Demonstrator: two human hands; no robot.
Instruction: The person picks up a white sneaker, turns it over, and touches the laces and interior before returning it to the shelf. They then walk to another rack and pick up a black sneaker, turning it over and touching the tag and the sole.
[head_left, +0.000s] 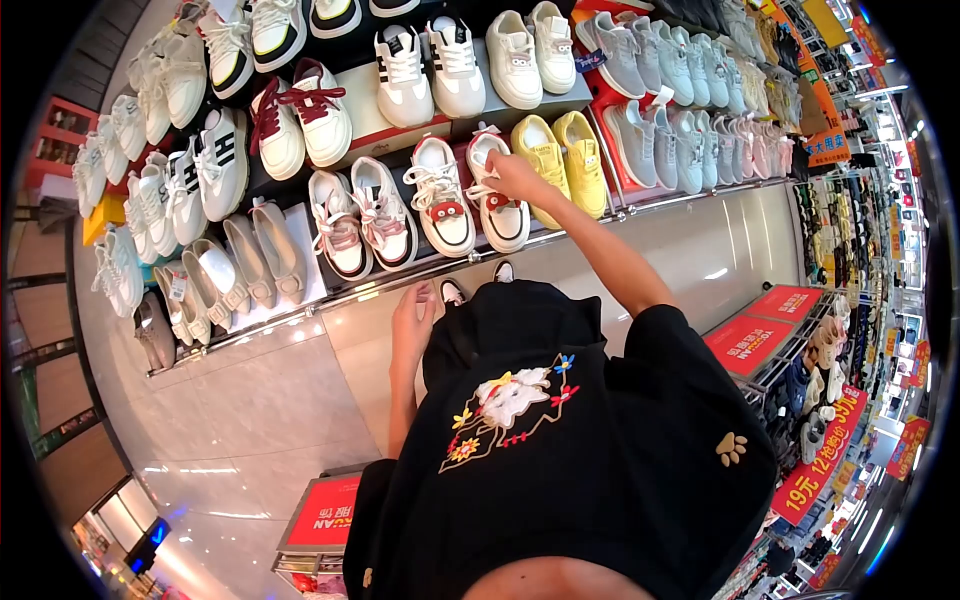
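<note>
My right hand (512,178) reaches over the front row of the shoe display and touches the laces of a white shoe with a red ornament (497,212). Its fingers are bent together at the shoe's tongue. Left of it stands the matching white shoe (440,205). A pair of yellow shoes (582,170) is just right of my right hand. My left hand (412,318) hangs in front of the rack's edge, below a white shoe with pink laces (382,222). Its fingers are loosely apart and hold nothing.
White shoes with dark red laces (317,110) stand behind the front row, and beige flats (280,250) at the left. Pale blue and grey shoes (635,140) line the right. A metal rail (350,292) edges the display. Red signs (750,345) top a rack on the right.
</note>
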